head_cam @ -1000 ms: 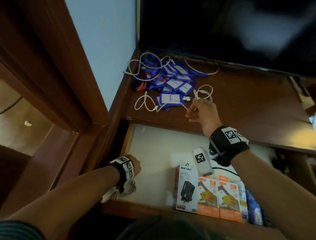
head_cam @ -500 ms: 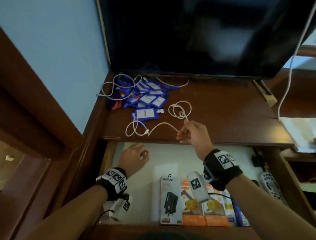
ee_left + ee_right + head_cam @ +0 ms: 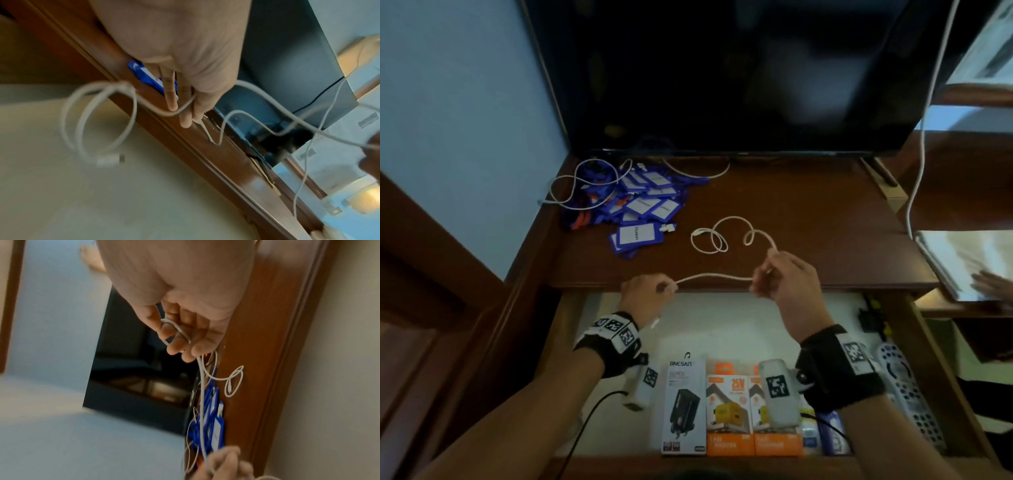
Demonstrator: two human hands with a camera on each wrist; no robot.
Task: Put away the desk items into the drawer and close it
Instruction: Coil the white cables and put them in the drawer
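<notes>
Both hands pinch a thin white cable point(image 3: 714, 275): left hand point(image 3: 645, 296) at one end, right hand point(image 3: 784, 284) midway, above the glossy dark wooden worktop point(image 3: 791, 212). Its far end lies curled there, beyond the open, pale-lined drawer point(image 3: 722, 322).

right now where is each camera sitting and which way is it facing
Head: worn on the head, looks forward and down at the desk, open drawer and monitor; both forearms, left hand and right hand show, stretching a white cable.
Left wrist: looks along the left palm toward the desk edge and monitor.
Right wrist: looks along the right palm toward the blue badge holders; the left hand shows at the bottom.
Shared: all three show the white cable and the monitor.
</notes>
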